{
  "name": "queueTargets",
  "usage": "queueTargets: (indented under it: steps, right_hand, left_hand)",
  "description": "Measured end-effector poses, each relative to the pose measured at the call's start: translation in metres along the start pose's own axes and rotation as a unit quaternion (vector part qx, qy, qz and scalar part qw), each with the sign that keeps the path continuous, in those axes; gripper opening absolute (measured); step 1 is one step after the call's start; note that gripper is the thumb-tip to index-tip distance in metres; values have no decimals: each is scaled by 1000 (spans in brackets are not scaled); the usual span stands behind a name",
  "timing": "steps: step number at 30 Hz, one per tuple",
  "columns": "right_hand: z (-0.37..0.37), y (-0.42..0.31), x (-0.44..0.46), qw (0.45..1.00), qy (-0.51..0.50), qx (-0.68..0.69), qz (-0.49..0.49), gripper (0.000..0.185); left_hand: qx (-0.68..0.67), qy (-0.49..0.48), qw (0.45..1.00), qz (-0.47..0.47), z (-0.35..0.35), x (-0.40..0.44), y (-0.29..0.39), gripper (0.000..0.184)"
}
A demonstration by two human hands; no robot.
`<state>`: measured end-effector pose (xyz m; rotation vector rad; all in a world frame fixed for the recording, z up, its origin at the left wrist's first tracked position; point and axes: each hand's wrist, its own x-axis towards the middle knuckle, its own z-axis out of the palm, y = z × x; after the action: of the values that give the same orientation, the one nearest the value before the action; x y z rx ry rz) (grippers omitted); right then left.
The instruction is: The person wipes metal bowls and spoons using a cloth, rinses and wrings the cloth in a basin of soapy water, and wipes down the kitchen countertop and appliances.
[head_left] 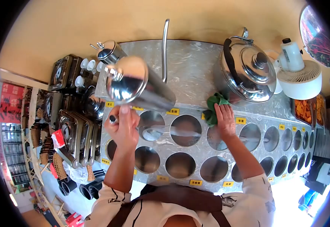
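Raised over the left end of the counter, a shiny steel pitcher (150, 85) with a hinged lid is gripped by my left hand (123, 125), whose fingers wrap round its handle. My right hand (225, 119) presses a dark green cloth (212, 109) on the counter (195, 64), just in front of a large lidded steel pot (248, 72). Two rows of round wells with steel insides lie below both hands, marked with yellow labels (172, 111). The pitcher's base is partly blurred.
A curved metal pipe (165, 53) stands behind the pitcher, beside a smaller steel pot (111, 52). Portable stoves (74, 132) and white cups (80, 81) are stacked at the left. At the right are a white fan (300, 79) and trays of orange food (303, 109).
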<state>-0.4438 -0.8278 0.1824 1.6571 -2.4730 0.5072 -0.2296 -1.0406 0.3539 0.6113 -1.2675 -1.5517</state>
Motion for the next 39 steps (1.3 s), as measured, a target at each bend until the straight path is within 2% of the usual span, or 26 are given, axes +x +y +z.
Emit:
queueTargets:
  steps: [1, 3, 5, 7, 9, 11, 13, 15, 17, 19, 21, 23, 24, 25, 27, 29, 30, 31, 32, 33, 34, 35, 37, 38, 39]
  right_hand:
    - [4, -11, 9, 1000, 2, 4, -3, 65]
    - [-6, -52, 47, 989, -14, 88, 117, 82]
    - [-2, -74, 81, 988, -1, 106, 114, 87]
    - [12, -92, 112, 985, 24, 135, 100, 85]
    - [30, -110, 131, 989, 12, 145, 38, 79]
    - [38, -135, 140, 981, -12, 186, -52, 62]
    - [72, -156, 132, 942, 42, 282, -178, 50]
    - [75, -168, 115, 918, -114, 337, -177, 48]
    - [76, -170, 79, 881, -73, 456, -104, 50]
    - [52, -158, 51, 843, -66, 533, 17, 53]
    - [25, -140, 30, 777, -77, 605, 155, 56]
    - [-5, -121, 20, 791, -8, 566, 234, 56]
    - [-7, -112, 13, 765, 69, 589, 252, 56]
    - [-7, -106, 11, 733, 145, 609, 266, 55]
    - [-22, -105, 34, 747, 340, 516, 248, 54]
    - [-23, -92, 56, 801, 330, 446, 225, 55]
    - [-6, -81, 56, 801, 274, 484, 221, 56]
    - [13, -71, 60, 896, 217, 315, 223, 58]
    - [13, -82, 72, 955, 140, 168, 199, 61]
    - [12, -95, 83, 984, 62, 15, 168, 65]
    - [19, -102, 88, 985, 75, 22, 156, 68]
    - [22, -108, 96, 986, 76, 26, 147, 68]
    - [26, -117, 107, 991, 61, 86, 81, 65]
    - [32, -121, 111, 995, 53, 71, 40, 61]
    - [35, -125, 121, 995, 59, 76, 28, 61]
  left_hand:
    - [22, 10, 1000, 8, 10, 5, 0, 28]
    - [35, 11, 999, 12, 20, 16, -4, 30]
    - [45, 4, 999, 16, 30, 29, -8, 32]
    - [25, 20, 999, 41, 42, 42, -12, 33]
    - [16, 8, 999, 40, 52, 55, -16, 35]
    - [-28, -7, 998, 57, 60, 70, -26, 30]
    - [-47, -13, 998, 44, 64, 83, -40, 30]
    - [-31, -23, 997, 68, 67, 93, -56, 30]
    - [-22, -15, 999, 35, 69, 97, -68, 32]
    - [1, -20, 999, 38, 66, 103, -87, 34]
    - [11, -10, 999, 35, 68, 103, -100, 37]
    - [35, -7, 999, 21, 69, 104, -115, 39]
    - [93, -5, 995, 42, 71, 105, -119, 41]
    - [93, 5, 995, 45, 74, 103, -123, 41]
    - [111, -6, 994, 8, 82, 101, -126, 42]
    - [95, -17, 995, 21, 85, 101, -142, 39]
    - [94, -38, 994, 38, 86, 101, -146, 38]
    - [94, -60, 992, 55, 86, 101, -149, 36]
    - [97, -53, 992, 59, 86, 101, -147, 36]
    - [140, -107, 984, 8, 86, 99, -142, 29]
    - [182, -159, 970, -43, 82, 97, -136, 24]
    - [185, -151, 970, -39, 74, 94, -126, 24]
    - [335, -131, 913, 191, 52, 74, -106, 32]
    - [340, -120, 911, 198, 37, 61, -99, 32]
    - [309, -81, 932, 172, 19, 48, -94, 38]
